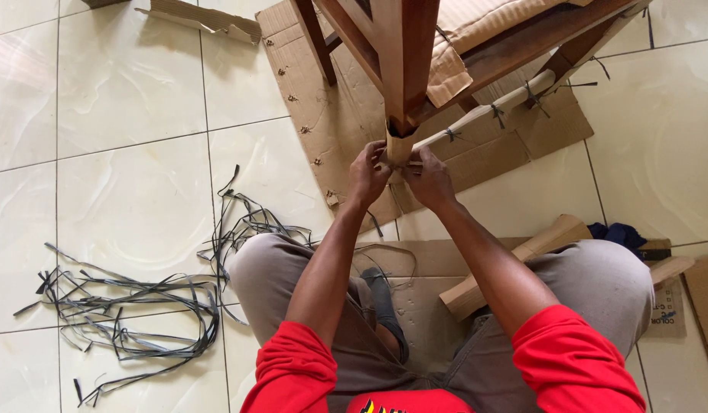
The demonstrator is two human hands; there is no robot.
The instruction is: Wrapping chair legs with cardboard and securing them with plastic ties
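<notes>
Left hand: fingers closed on the cardboard wrap at the foot of the wooden chair leg.
Right hand: fingers pinched on the same wrap, opposite side.
Wrap: held around the leg's lower end, above flattened cardboard.
Floor, left: grey plastic straps lie tangled on tiles.

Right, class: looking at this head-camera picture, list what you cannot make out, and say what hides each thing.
- Fingertips of the left hand and right hand: curled round the cardboard wrap, so the grip is hidden.
- Wooden furniture: cut off by the top edge; its kind is unclear.
- Dark blue cloth: partly behind a cardboard roll.
- Printing on the flat cardboard: too small.
</notes>
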